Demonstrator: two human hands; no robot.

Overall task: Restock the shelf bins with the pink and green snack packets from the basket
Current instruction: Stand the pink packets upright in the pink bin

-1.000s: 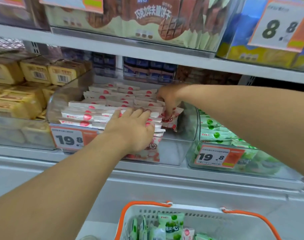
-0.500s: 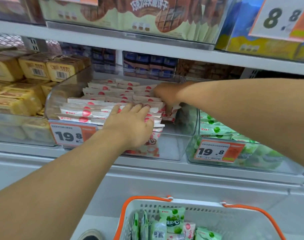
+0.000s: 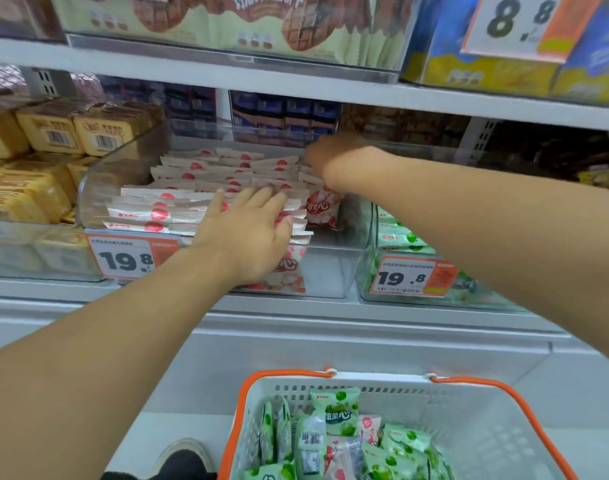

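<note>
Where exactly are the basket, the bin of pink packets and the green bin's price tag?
basket (image 3: 376,377): head view, on its white back rim between the orange handles.
pink packet bin (image 3: 327,271): head view, on its clear front wall, right part.
green bin's price tag (image 3: 402,278): head view, on the printed 19.8.

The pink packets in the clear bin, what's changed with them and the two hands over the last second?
The right hand slid from the front-right packets toward the back of the clear bin. The left hand stayed flat on the pink packets, fingers straight. The green packets still sit in the basket; neither hand visibly took or released a packet.
</note>
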